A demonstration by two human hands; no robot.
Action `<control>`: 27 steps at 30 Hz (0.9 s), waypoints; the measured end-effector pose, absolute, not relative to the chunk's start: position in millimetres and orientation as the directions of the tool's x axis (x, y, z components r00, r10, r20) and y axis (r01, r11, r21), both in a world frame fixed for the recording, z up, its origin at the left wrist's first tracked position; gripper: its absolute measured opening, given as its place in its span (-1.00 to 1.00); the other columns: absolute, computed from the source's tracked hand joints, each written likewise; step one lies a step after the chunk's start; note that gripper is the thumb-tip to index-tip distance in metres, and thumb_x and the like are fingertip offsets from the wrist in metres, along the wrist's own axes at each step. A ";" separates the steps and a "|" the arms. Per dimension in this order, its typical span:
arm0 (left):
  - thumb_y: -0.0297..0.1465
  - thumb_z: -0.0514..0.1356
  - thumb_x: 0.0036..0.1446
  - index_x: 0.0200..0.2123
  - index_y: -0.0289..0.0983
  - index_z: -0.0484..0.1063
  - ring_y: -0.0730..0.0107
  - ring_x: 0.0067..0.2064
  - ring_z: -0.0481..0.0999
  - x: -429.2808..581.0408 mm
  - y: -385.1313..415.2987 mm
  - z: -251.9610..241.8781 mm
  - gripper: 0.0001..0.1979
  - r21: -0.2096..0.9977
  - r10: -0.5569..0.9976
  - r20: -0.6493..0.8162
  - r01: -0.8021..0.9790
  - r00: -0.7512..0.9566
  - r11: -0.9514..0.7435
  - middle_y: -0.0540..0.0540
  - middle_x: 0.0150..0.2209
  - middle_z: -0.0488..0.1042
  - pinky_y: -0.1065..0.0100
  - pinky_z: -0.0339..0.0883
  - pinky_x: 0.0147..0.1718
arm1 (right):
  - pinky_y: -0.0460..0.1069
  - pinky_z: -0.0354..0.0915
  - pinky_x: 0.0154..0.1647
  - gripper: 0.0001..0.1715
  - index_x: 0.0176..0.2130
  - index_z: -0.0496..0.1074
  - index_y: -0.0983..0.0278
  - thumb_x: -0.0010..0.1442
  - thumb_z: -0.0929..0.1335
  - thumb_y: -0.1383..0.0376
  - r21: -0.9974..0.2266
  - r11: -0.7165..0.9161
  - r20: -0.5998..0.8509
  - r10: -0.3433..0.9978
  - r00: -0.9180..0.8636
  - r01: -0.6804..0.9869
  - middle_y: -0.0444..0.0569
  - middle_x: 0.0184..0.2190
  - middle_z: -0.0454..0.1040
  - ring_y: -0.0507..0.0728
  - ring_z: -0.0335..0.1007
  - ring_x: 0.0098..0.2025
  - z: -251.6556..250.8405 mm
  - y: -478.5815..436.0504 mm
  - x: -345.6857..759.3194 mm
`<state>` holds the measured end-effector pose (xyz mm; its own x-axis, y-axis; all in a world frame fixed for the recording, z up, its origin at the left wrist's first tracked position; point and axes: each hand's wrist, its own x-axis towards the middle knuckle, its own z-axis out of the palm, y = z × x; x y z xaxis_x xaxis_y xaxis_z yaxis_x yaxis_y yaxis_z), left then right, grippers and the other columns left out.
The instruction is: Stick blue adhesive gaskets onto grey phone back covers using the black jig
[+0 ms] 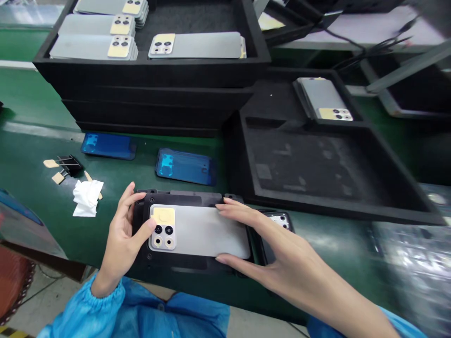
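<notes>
A silver-grey phone back cover lies flat in a black fixture close to the bench's near edge. Its camera block, with a pale yellow film patch, is at the left end. My left hand grips the fixture's left end, fingers at the far corner and thumb on the camera block's edge. My right hand spans the cover's right end, fingers on the far long side and thumb on the near one. Partly hidden behind that hand is a dark phone part beside the fixture.
Stacked black trays hold several phone covers at the back. Another black tray stands right, with covers behind. Blue-filmed parts, a crumpled white wipe and a binder clip lie on the green bench.
</notes>
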<state>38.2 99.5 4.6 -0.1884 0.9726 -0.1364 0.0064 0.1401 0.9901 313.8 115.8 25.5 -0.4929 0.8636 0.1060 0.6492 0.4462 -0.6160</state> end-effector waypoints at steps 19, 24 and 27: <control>-0.28 0.40 0.11 0.04 -0.16 0.47 -0.03 0.48 0.13 38.3 98.4 -1.1 -0.58 0.991 0.969 -0.130 -0.010 -0.210 0.131 -0.18 0.47 0.14 0.06 0.20 0.37 | 0.20 0.51 0.22 -0.45 0.21 0.31 0.15 0.28 0.44 0.28 -0.629 0.433 0.100 0.869 -0.485 0.646 0.11 0.26 0.48 0.36 0.38 0.33 27.1 116.0 312.1; -0.26 0.41 0.08 0.01 -0.18 0.47 -0.06 0.47 0.15 38.0 99.5 -1.1 -0.58 0.991 0.965 -0.135 -0.005 -0.224 0.137 -0.21 0.44 0.20 0.04 0.19 0.38 | 0.21 0.50 0.23 -0.43 0.20 0.30 0.15 0.25 0.45 0.32 -0.621 0.440 0.095 0.864 -0.495 0.649 0.11 0.25 0.49 0.37 0.38 0.33 27.1 116.5 309.8; -0.27 0.42 0.08 0.00 -0.18 0.47 -0.06 0.45 0.18 37.8 100.0 -0.8 -0.58 0.990 0.962 -0.139 -0.007 -0.234 0.141 -0.22 0.43 0.21 0.05 0.22 0.36 | 0.20 0.49 0.25 -0.47 0.19 0.29 0.15 0.27 0.44 0.31 -0.611 0.449 0.106 0.862 -0.495 0.652 0.11 0.24 0.50 0.35 0.39 0.32 27.9 116.6 307.9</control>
